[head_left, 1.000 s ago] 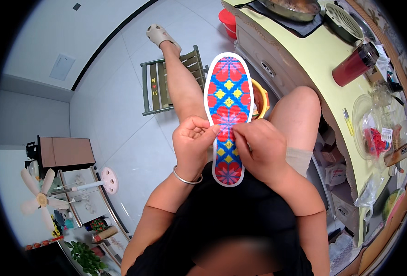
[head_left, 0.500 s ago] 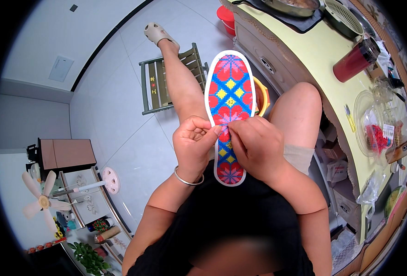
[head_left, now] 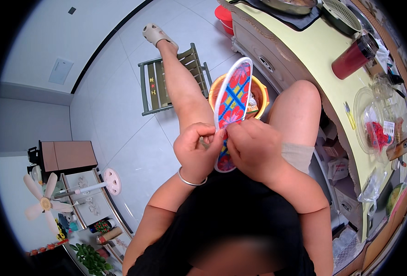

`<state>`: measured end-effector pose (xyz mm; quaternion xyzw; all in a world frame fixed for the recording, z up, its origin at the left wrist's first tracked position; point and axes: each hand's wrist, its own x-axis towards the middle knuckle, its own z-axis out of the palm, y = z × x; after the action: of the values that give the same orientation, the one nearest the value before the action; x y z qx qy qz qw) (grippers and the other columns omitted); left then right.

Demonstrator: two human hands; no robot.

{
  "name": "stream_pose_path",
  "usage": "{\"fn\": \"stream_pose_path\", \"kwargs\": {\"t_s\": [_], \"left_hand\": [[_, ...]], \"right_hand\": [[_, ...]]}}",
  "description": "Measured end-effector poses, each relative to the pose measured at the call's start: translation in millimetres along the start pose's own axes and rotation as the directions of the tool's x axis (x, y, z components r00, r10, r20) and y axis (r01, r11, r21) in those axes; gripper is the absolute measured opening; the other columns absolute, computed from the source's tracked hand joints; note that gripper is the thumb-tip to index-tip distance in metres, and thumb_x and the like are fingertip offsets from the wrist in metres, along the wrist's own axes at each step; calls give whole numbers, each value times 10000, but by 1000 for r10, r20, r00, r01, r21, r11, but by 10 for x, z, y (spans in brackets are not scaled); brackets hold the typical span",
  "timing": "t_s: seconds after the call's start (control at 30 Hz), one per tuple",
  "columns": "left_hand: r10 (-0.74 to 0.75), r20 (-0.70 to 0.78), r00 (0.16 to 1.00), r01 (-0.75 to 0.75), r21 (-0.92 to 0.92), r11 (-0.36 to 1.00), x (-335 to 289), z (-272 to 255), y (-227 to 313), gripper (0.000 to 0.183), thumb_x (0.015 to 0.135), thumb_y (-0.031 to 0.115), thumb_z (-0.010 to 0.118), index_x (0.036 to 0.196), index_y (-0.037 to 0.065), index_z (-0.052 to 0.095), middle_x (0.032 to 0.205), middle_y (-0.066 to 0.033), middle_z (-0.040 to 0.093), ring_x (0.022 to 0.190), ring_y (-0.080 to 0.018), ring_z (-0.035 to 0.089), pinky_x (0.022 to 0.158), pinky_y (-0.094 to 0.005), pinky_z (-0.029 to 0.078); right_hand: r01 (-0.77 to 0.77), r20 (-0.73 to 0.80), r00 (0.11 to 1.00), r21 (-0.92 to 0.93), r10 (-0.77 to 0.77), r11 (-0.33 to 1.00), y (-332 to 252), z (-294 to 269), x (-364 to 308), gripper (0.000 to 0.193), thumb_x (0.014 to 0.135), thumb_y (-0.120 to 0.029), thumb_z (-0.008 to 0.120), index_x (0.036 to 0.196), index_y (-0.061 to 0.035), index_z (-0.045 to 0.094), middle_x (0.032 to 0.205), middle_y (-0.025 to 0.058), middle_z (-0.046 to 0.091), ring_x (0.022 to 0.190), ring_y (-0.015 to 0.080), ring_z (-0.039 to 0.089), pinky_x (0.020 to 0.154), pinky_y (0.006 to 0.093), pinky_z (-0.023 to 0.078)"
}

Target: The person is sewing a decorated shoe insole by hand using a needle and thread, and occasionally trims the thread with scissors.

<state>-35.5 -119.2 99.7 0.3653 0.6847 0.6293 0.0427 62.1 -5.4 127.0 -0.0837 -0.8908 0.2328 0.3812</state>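
I pinch the embroidered insole between both hands: left hand gripping its left edge, right hand its right.

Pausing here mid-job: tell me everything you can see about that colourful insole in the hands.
The insole is a long, flat, foot-shaped pad, apparently fabric, with a white bound edge. Its face shows bright stitched patterning: red and pink ground, blue crossing bands, yellow patches, a flower-like motif lower down. It is turned partly edge-on, toe pointing away above an orange basket. The left hand and right hand grip its heel end from either side, over the lap; fingers hide that part.
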Motion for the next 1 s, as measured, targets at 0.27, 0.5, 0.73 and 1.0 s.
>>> {"fn": "stream_pose_path", "kwargs": {"t_s": [0.27, 0.5, 0.73, 1.0], "left_hand": [[21, -35, 999, -21, -16, 1000, 44, 25, 24, 157, 723, -76, 720, 797, -14, 597, 687, -26, 587, 593, -59, 500, 548, -194, 413], [-207, 36, 978, 209, -257, 944, 70, -37, 87, 105, 814, -29, 667, 883, -33, 588, 818, -48, 619, 752, -81, 553, 710, -209, 458], [-320, 398, 860, 511, -662, 548, 101, -30, 63, 117, 877, -8, 593, 988, -31, 566, 958, -91, 640, 876, -123, 599, 817, -260, 494], [-328, 377, 866, 490, -511, 706, 18, 3, 86, 127, 870, 5, 615, 981, -49, 581, 981, -81, 645, 865, -97, 588, 807, -234, 481]], "right_hand": [[-96, -40, 995, 17, 96, 995, 12, 49, -70, 116, 702, -79, 643, 709, -90, 528, 635, 47, 526, 669, 211, 582, 551, 324, 464], [-120, -283, 949, 83, 139, 989, 127, -127, 42, 46, 769, -60, 647, 809, -53, 626, 793, 90, 611, 733, 196, 583, 674, 296, 470], [-507, 594, 509, 792, 623, -341, 135, -19, -108, 170, 858, -30, 621, 1022, 12, 634, 1009, 75, 648, 910, 149, 627, 822, 279, 509], [-335, 677, 480, 730, 559, -596, 180, 131, -286, 289, 874, -96, 619, 1141, -13, 548, 1078, 132, 637, 965, 234, 647, 830, 367, 561]]}}
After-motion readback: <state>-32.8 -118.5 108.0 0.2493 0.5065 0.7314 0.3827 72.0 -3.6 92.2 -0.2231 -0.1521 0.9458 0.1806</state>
